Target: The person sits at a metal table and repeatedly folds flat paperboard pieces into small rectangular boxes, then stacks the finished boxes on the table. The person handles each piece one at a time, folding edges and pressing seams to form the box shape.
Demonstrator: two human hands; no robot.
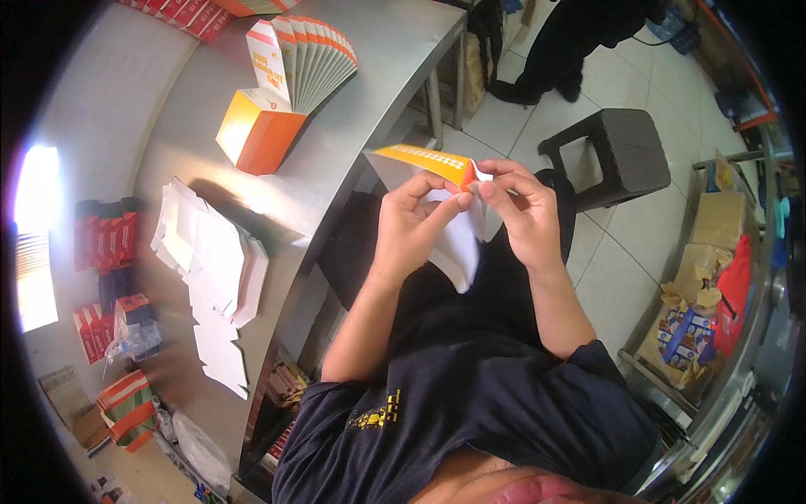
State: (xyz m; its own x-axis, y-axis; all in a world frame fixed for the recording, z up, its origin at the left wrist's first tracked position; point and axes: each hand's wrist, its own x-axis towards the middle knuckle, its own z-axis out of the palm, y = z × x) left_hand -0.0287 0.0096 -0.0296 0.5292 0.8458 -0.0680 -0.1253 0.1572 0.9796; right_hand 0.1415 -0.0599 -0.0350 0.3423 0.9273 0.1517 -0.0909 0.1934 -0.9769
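Note:
Above my lap, both hands hold a part-folded paper carton (424,158), yellow and orange outside, its white inner side hanging down. My left hand (411,223) pinches its orange end between thumb and fingers. On the other side of that end, my right hand (529,214) grips a white flap, the two thumbs close together. To the left on the metal table, a pile of white flat carton blanks (214,260) lies loosely stacked. Farther up the table stands an orange carton block (262,139), with a fan of similar folded cartons (306,63) leaning against it.
The steel table (353,126) runs along my left, its edge near my left arm. A dark plastic stool (625,155) stands on the tiled floor at right. Another person's dark-clothed leg (558,63) shows beyond it. A shelf with cardboard and packets (684,336) is at far right.

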